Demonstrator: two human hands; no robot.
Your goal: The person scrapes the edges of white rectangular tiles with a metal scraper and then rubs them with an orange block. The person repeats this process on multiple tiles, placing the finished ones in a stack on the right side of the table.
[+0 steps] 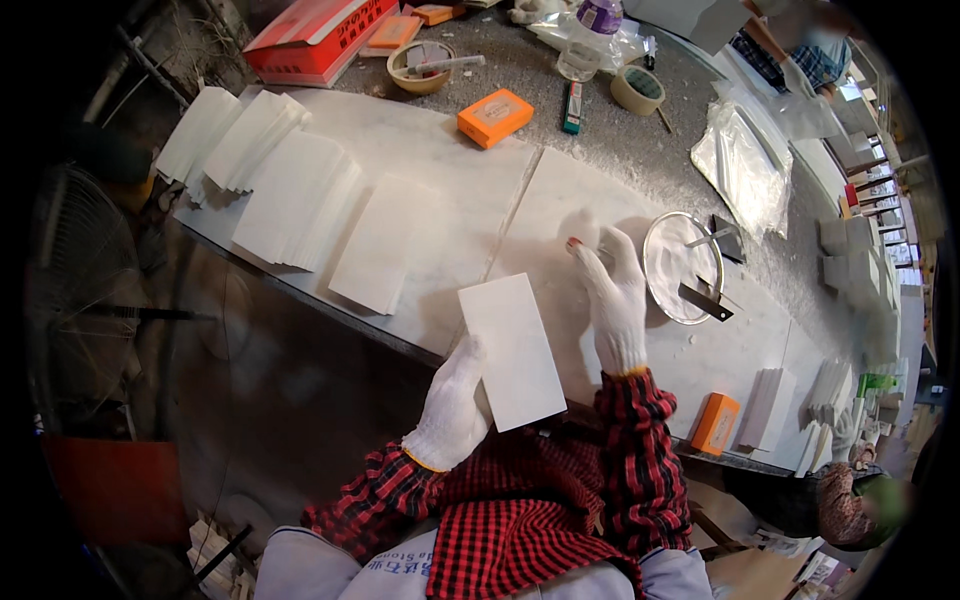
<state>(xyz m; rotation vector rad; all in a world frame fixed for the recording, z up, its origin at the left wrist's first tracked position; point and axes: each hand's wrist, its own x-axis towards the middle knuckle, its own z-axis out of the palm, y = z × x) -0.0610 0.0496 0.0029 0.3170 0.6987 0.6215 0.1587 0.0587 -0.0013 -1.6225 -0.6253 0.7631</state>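
My left hand (pixel 452 405), in a white glove, holds a white rectangular sheet (pixel 512 350) by its lower left edge, just above the table's near edge. My right hand (pixel 612 290), also gloved, reaches out flat over the white table top (pixel 450 190), fingers apart, one fingertip poking bare through the glove. It holds nothing and lies just left of a round metal dish (pixel 680 268) of white paste with a flat blade (pixel 705 300) resting in it.
Fanned stacks of white sheets (pixel 290 195) lie at the left. An orange box (pixel 495 117), a bowl (pixel 420 67), a tape roll (pixel 637 89), a plastic bottle (pixel 590 35) and clear bags (pixel 745 160) sit farther back. Another orange box (pixel 716 423) and more white stacks (pixel 775 405) are at the right.
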